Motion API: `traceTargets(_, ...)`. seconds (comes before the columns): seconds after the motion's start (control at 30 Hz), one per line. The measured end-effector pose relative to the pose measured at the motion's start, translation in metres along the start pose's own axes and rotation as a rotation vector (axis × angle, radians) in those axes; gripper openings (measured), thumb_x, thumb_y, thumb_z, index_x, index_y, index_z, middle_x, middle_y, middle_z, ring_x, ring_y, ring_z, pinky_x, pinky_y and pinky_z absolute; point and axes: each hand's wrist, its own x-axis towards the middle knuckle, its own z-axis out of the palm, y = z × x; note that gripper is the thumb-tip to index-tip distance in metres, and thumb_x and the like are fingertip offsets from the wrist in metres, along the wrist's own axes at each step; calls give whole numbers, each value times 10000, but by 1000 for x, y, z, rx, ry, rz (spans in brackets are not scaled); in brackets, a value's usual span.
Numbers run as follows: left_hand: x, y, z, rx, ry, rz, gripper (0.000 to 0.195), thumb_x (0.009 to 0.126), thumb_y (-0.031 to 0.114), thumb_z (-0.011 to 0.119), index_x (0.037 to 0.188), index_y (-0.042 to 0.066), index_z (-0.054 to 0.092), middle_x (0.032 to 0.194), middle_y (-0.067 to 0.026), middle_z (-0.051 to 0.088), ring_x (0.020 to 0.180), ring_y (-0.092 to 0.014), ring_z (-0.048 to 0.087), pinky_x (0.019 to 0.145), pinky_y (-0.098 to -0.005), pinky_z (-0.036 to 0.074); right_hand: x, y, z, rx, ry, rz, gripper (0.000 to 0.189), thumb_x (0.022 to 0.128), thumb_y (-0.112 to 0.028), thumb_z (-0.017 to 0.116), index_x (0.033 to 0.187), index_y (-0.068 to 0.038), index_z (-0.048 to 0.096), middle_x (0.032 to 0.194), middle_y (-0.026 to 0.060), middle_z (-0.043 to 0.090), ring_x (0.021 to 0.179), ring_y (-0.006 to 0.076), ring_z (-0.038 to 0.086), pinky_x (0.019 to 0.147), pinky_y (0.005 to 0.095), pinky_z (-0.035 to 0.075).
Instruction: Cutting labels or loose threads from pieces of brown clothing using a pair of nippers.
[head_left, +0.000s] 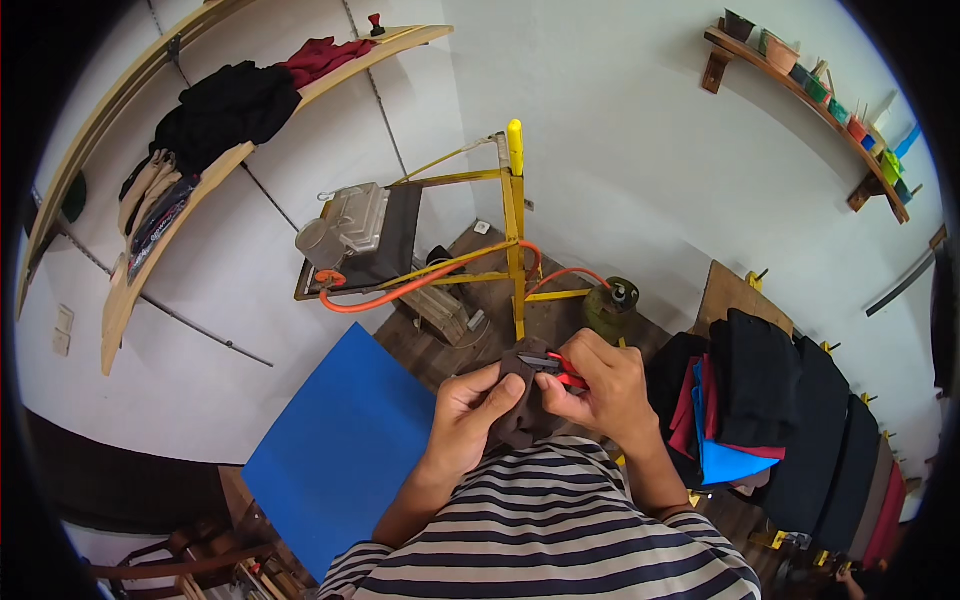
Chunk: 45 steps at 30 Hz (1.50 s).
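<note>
A bunched piece of dark brown fabric (529, 421) is held close to the front of my striped shirt. My left hand (474, 412) pinches it between thumb and fingers. Small thread snips (541, 362) with red handles and dark blades are gripped in my right hand (606, 382). The blades lie against the top of the fabric, pointing towards my left thumb. Whether a thread lies between the blades cannot be made out.
A blue panel (341, 442) lies left of my arms. Ahead stands a yellow metal frame (514, 225) with an orange hose running to a green gas cylinder (611, 307). Folded dark garments (754, 382) are stacked at right. Shelves (225, 161) hold clothing at upper left.
</note>
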Motion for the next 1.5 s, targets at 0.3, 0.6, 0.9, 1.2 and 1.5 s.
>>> traceTargets(0.3, 6, 2, 3, -48, -55, -40, 349, 927, 88, 590, 1243, -60, 571, 1074, -42, 642, 959, -74, 579, 864, -217, 455, 2, 7, -5, 16, -13, -14, 286, 726, -251, 758, 787, -40, 574, 671, 76, 486, 466, 235, 502, 423, 322, 423)
traceTargets(0.6, 11, 1, 0, -120, -93, -63, 415, 893, 20, 560, 1297, -65, 511, 1090, -56, 636, 972, -81, 584, 879, -229, 457, 6, 13, -1, 17, 13, 9, 300, 686, -236, 764, 732, -37, 543, 660, 63, 486, 462, 221, 486, 420, 309, 394)
traceTargets(0.9, 15, 4, -4, 14, -66, -55, 288, 929, 80, 593, 1182, -57, 599, 1015, -22, 607, 897, -58, 531, 811, -202, 427, 11, 20, 3, 28, 6, -27, 295, 684, -234, 765, 736, -37, 552, 672, 60, 502, 458, 210, 483, 411, 304, 388)
traceTargets(1.2, 33, -3, -8, 119, -63, 139, 122, 951, 49, 575, 936, -65, 614, 885, -1, 462, 775, -46, 389, 680, -195, 337, 19, 22, 3, 25, -16, 14, 285, 716, -236, 741, 720, -34, 539, 642, 61, 485, 435, 218, 469, 400, 307, 375)
traceTargets(1.5, 44, 1, -5, 7, -100, 10, 230, 932, 8, 543, 1137, -86, 588, 1091, -48, 559, 983, -63, 500, 847, -188, 398, 24, 36, 1, -9, -63, 25, 305, 726, -241, 764, 748, -40, 536, 649, 68, 467, 461, 237, 488, 417, 326, 411)
